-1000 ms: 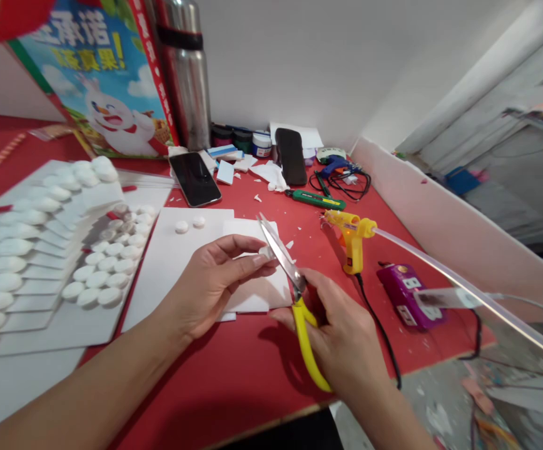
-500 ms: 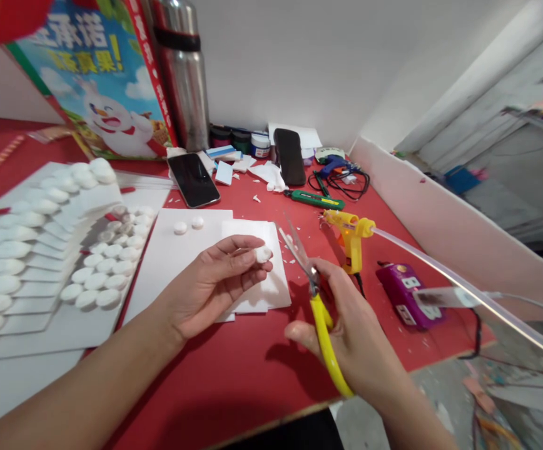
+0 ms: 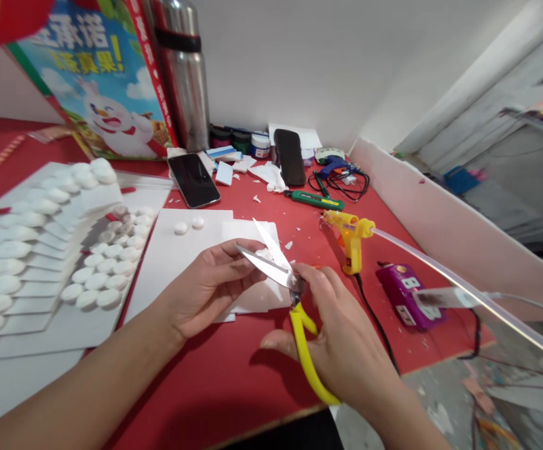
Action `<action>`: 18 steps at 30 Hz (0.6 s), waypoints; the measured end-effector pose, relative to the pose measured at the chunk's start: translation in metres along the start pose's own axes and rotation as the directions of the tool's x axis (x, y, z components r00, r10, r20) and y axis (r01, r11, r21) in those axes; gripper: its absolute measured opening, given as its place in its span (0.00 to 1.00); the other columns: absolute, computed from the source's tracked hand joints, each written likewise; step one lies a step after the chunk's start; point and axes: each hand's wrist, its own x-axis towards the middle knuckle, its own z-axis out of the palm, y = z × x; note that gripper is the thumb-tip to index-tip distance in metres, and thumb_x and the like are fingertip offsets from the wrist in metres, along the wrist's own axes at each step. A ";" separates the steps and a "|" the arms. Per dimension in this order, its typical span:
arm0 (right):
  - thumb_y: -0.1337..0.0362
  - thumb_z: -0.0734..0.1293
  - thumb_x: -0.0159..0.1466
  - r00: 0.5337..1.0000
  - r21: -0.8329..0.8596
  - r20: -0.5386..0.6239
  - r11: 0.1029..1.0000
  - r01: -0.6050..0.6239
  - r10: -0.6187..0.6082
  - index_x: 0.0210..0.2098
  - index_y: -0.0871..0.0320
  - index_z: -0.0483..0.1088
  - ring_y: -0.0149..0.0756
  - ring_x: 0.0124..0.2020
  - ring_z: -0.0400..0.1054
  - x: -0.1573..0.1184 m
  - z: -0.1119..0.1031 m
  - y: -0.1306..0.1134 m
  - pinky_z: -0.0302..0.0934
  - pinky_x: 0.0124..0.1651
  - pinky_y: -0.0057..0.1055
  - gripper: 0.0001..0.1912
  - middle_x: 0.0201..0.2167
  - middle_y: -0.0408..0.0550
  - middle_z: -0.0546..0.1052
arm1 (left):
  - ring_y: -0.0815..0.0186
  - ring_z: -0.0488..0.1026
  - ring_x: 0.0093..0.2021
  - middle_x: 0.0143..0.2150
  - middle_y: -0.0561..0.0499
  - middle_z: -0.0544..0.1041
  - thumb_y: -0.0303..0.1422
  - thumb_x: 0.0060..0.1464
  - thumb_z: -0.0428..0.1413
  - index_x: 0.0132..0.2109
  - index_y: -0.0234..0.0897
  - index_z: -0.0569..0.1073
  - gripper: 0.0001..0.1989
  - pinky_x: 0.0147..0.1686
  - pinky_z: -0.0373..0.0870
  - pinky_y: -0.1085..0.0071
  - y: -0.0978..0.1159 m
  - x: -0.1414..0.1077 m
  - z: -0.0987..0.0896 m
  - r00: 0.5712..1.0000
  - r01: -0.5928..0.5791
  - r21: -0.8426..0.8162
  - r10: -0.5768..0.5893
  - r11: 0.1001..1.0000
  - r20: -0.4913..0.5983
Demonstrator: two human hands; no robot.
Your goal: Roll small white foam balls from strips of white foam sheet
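Observation:
Between the fingertips of my left hand (image 3: 215,275) is a small white piece (image 3: 265,254), mostly hidden behind a blade. My right hand (image 3: 337,319) grips yellow-handled scissors (image 3: 305,350). Their blades stand apart around the white piece, pointing up and left. Below the hands lie white sheets (image 3: 248,230), and two small white rounds (image 3: 197,222) rest on the left one. Farther left, many similar white rounds (image 3: 96,280) sit on a white board, beside a fanned row of white cards (image 3: 37,290) with white ovals on their ends.
A yellow glue gun (image 3: 353,237) with a long clear stick stands right of my hands, near a purple power block (image 3: 410,294). Behind are a green cutter (image 3: 316,199), two phones (image 3: 194,180), paint jars (image 3: 259,145) and a steel flask (image 3: 187,94). White scraps dot the red table (image 3: 196,387).
My right hand has moved left with the scissors, bringing the open blades around the white piece. My left hand has stayed nearly in place.

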 end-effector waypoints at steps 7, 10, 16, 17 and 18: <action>0.36 0.71 0.58 1.000 0.006 -0.024 1.000 0.006 -0.005 0.58 0.62 0.67 0.49 0.38 0.77 0.000 0.000 0.000 0.74 0.40 0.43 0.42 0.43 0.58 0.76 | 0.68 0.81 0.41 0.39 0.49 0.84 0.22 0.50 0.69 0.40 0.33 0.84 0.09 0.47 0.79 0.76 -0.002 0.002 -0.002 0.999 -0.048 0.030 0.048 0.998 0.012; 0.37 0.70 0.59 0.999 -0.006 -0.044 1.000 0.025 -0.026 0.57 0.63 0.68 0.47 0.35 0.77 0.000 0.001 0.000 0.73 0.37 0.40 0.40 0.41 0.57 0.77 | 0.67 0.81 0.42 0.40 0.49 0.84 0.22 0.51 0.69 0.41 0.33 0.83 0.09 0.48 0.78 0.75 -0.003 0.003 -0.003 0.999 -0.044 0.041 0.044 0.998 0.013; 0.42 0.68 0.66 0.995 -0.068 -0.079 0.997 0.047 -0.053 0.55 0.65 0.70 0.43 0.29 0.75 -0.001 0.003 0.003 0.71 0.31 0.37 0.33 0.37 0.54 0.77 | 0.66 0.79 0.43 0.42 0.46 0.82 0.23 0.53 0.67 0.42 0.31 0.82 0.08 0.50 0.77 0.73 -0.004 0.003 -0.005 1.000 -0.028 0.080 0.029 0.996 -0.010; 0.43 0.68 0.66 0.995 -0.075 -0.083 0.996 0.055 -0.061 0.54 0.65 0.70 0.42 0.28 0.75 -0.001 0.003 0.003 0.70 0.31 0.37 0.32 0.36 0.54 0.77 | 0.66 0.79 0.43 0.42 0.46 0.82 0.23 0.53 0.67 0.42 0.31 0.82 0.09 0.50 0.77 0.73 -0.004 0.003 -0.005 1.000 -0.023 0.086 0.025 0.996 -0.017; 0.43 0.68 0.66 0.993 -0.082 -0.090 0.995 0.063 -0.070 0.54 0.65 0.70 0.42 0.28 0.75 -0.002 0.003 0.003 0.70 0.30 0.37 0.31 0.36 0.54 0.77 | 0.66 0.79 0.43 0.42 0.46 0.82 0.23 0.52 0.67 0.42 0.30 0.82 0.09 0.49 0.77 0.73 -0.005 0.004 -0.006 0.999 -0.022 0.091 0.024 0.996 -0.022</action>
